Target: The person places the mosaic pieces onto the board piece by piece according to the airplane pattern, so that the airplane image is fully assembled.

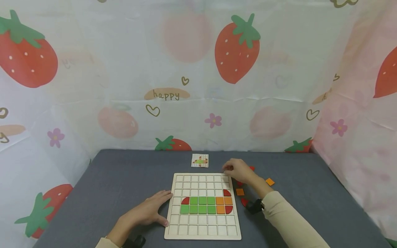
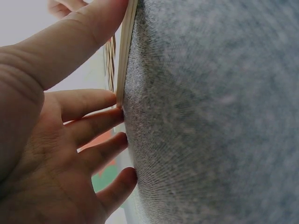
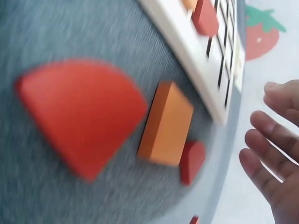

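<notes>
Resting flat on the desk (image 1: 118,179), my left hand (image 1: 149,212) has its fingers straight and its thumb touching the left edge of the wooden grid board (image 1: 203,206). My right hand (image 1: 240,171) hovers by the board's top right corner, fingers loosely spread in the wrist view, holding nothing I can see. Loose pieces lie just beside it: an orange square (image 1: 240,192) and a red quarter-round (image 1: 244,202). A small pattern card (image 1: 200,160) sits behind the board.
</notes>
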Tool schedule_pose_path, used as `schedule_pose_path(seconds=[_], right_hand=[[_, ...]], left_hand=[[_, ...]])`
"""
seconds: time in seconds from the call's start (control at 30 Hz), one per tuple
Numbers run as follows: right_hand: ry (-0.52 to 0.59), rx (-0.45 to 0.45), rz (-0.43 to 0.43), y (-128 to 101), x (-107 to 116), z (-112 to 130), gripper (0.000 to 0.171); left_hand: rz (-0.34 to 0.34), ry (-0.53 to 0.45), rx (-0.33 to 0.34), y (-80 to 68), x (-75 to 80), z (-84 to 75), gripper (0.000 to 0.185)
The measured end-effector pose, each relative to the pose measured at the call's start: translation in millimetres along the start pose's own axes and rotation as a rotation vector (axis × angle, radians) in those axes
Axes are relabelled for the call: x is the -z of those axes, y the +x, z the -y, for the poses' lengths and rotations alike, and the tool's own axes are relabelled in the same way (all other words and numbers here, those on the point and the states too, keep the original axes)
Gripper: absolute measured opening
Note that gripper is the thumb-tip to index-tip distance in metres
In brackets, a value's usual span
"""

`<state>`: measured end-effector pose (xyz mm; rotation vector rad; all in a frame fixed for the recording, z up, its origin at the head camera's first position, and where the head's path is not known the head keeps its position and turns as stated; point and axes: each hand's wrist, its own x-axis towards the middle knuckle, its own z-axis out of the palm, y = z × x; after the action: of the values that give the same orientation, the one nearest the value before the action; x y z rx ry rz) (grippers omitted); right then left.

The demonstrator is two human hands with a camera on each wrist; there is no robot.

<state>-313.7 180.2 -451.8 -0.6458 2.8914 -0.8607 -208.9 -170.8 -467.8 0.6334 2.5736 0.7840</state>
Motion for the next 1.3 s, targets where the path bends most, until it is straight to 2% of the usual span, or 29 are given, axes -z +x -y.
schedule_pose_path(seconds=[0.5,0.73,0.93,1.17,1.3], right_hand=[[-0.048,-0.089,-0.103,-5.6,15.3,-41.1,0.024],[-0.086,-0.143,-0.085,-6.9,22.7,-55.3,0.024],[-0.182,-0.157,-0.048,-7.1,29.0,-66.5,0.025],[-0.198,-0.183,-0.027,-11.0,33.7,-68.6,0.023],[-0.245,-0.183,-0.01,-11.8,32.6,-71.2,0.021]], left_hand=[[0.011,-0.01,0.019,-0.2,0.2,-0.4,0.093],[0.019,0.0,0.022,-0.4,0.6,-1.2,0.092],[0.013,-0.012,0.021,-1.4,0.9,-2.6,0.092],[0.007,-0.02,0.023,-1.6,1.4,-3.2,0.093],[0.013,-0.027,0.029,-1.5,1.6,-3.0,0.093]])
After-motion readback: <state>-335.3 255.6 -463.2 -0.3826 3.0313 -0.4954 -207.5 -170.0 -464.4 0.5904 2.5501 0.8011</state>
